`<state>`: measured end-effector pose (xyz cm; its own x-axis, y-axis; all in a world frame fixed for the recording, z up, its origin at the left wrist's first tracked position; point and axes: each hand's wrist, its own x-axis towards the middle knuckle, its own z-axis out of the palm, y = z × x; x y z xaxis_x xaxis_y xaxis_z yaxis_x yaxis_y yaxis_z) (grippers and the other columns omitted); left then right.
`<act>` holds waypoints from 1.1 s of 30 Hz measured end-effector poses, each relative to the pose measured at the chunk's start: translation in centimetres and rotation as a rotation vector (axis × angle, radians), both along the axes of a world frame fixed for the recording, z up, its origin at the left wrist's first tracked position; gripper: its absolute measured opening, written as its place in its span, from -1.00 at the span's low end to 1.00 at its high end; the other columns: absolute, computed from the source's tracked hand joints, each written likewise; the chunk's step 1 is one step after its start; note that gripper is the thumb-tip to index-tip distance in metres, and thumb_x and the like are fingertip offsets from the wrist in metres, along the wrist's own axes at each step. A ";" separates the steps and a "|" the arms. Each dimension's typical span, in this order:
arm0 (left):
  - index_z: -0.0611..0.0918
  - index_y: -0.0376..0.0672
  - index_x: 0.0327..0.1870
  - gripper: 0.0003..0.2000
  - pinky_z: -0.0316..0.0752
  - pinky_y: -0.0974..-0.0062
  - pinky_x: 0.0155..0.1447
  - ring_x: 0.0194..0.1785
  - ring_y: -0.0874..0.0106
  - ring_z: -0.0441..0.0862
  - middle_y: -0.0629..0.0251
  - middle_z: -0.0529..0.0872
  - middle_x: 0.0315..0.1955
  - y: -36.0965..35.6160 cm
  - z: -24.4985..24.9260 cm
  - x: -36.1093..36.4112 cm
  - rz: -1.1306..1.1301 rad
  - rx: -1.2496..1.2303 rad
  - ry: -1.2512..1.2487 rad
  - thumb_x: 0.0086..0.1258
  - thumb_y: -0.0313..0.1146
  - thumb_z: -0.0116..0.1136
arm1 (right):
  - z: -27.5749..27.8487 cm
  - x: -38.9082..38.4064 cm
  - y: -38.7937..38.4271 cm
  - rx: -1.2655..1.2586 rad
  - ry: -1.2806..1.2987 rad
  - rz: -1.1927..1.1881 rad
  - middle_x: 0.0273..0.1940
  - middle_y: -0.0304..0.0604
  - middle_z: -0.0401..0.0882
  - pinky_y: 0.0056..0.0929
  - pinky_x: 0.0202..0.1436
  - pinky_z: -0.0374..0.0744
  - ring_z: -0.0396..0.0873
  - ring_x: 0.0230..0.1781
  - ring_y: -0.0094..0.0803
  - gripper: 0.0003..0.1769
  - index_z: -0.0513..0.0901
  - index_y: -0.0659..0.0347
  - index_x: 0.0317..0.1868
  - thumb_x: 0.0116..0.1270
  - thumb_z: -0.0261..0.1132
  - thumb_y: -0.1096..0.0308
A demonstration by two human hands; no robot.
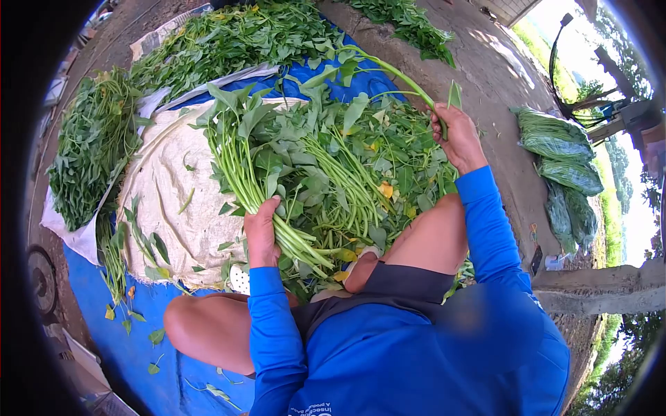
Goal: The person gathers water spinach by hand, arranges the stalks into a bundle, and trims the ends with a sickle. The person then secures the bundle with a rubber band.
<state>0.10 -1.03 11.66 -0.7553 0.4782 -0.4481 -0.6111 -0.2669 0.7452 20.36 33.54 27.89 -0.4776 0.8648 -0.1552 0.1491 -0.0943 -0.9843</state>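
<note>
I sit on the ground with a loose pile of leafy green stalks (347, 173) in front of my knees. My left hand (261, 232) grips a bunch of green stalks (239, 163) near their cut ends, leaves pointing away from me. My right hand (456, 135) is raised at the right and holds a single long stalk (388, 69) that arcs up and left over the pile. Both arms wear blue sleeves.
A beige cloth (173, 194) lies on a blue tarp (125, 333) at the left. More heaps of greens (90, 145) lie at the left and far side. Tied bundles in clear bags (562, 159) sit on the dirt at the right, beside a concrete beam (603, 288).
</note>
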 end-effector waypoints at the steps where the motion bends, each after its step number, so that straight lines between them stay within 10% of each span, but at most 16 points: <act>1: 0.71 -0.27 0.07 -0.74 0.66 0.51 -0.23 -0.31 0.51 0.71 0.32 0.79 -0.23 0.0 -0.4 0.0 -0.029 -0.020 -0.008 0.42 -0.47 0.43 | -0.2 0.2 -1.4 0.023 0.042 -0.022 -0.32 -0.49 0.51 -0.54 -0.27 0.37 0.39 -0.36 -0.67 -0.79 0.74 0.13 0.10 0.69 0.26 0.24; 8: 0.71 -0.29 0.11 -0.72 0.71 0.42 -0.06 -0.15 0.46 0.78 0.27 0.83 -0.10 1.5 -3.6 1.4 -0.029 0.018 0.021 0.43 -0.47 0.42 | -5.9 -0.1 -11.7 0.472 0.057 0.034 -0.18 -0.47 0.60 -0.58 -0.10 0.46 0.45 -0.19 -0.69 -0.75 0.72 0.22 0.22 0.67 0.36 0.30; 20: 0.67 -0.18 0.24 -0.57 0.76 0.15 0.16 0.00 0.30 0.77 0.29 0.79 0.00 0.7 -11.5 3.9 -0.160 0.216 -0.483 0.60 -0.05 0.40 | -20.1 1.2 -25.2 0.246 -0.381 0.444 -0.34 -0.23 0.63 -0.39 -0.24 0.52 0.52 -0.36 -0.50 -0.70 0.74 0.36 0.10 0.56 0.38 0.29; 24: 0.65 -0.28 0.20 -0.47 0.73 0.20 0.18 0.01 0.26 0.75 0.16 0.78 0.01 2.6 -8.9 6.2 0.298 -0.221 -0.116 0.45 -0.06 0.56 | -20.9 0.6 -25.4 0.534 -0.296 0.545 -0.28 -0.06 0.68 -0.24 -0.12 0.59 0.60 -0.31 -0.23 -0.69 0.75 0.38 0.08 0.54 0.39 0.28; 33: 0.69 -0.24 -0.01 -0.74 0.79 0.23 -0.21 -0.29 0.24 0.79 0.16 0.81 -0.23 0.8 -12.9 3.6 -0.075 0.126 -0.433 0.45 -0.29 0.45 | -18.1 -0.5 -26.4 0.648 -0.185 0.411 -0.07 -0.04 0.63 -0.23 0.06 0.60 0.62 -0.05 -0.12 -0.82 0.80 0.32 -0.08 0.40 0.50 0.40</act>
<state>3.71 -0.28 -1.20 -0.4725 0.5952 -0.6500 -0.8802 -0.2819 0.3817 19.88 7.16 9.80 -0.7940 0.5701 0.2112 0.2147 0.5879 -0.7799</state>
